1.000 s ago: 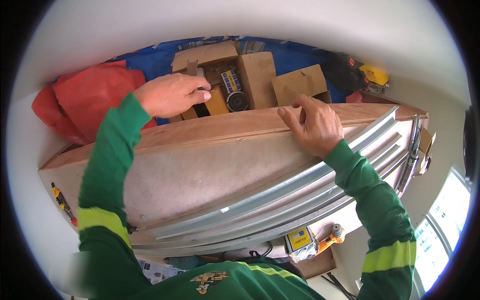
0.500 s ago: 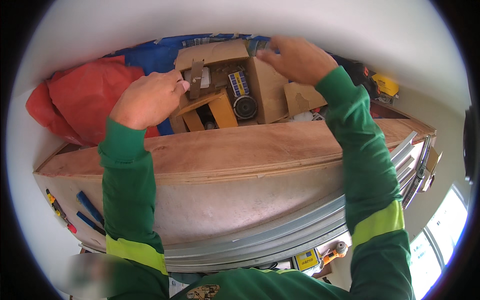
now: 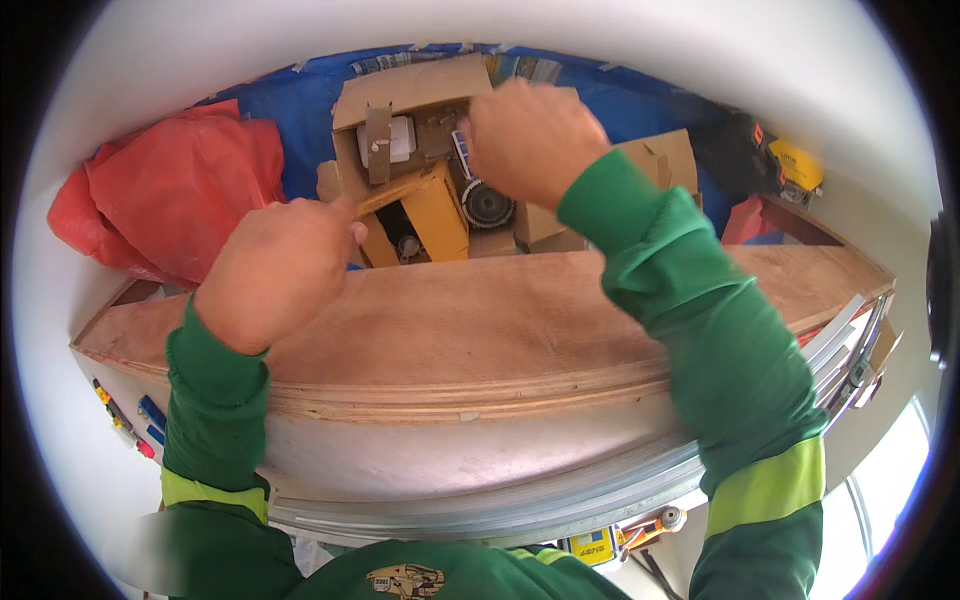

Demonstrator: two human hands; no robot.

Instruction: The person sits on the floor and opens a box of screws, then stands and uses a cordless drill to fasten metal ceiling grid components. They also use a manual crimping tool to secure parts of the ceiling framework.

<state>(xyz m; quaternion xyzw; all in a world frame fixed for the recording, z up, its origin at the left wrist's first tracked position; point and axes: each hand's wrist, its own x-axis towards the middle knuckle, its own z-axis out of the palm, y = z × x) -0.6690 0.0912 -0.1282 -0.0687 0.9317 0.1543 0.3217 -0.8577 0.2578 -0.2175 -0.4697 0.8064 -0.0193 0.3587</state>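
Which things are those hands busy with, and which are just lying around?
Probably in the job, being nearest the hands:
- open cardboard box, partly behind the right hand
- orange-yellow carton, near the left hand
- dark ridged disc

Seemingly just lying about:
- crumpled red plastic
- metal channels
- orange power drill

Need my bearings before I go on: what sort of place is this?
Probably a room being renovated or fitted out: long metal strips lie in the foreground, an orange power drill shows near the lower edge, and blue sheeting is spread behind an open cardboard box.
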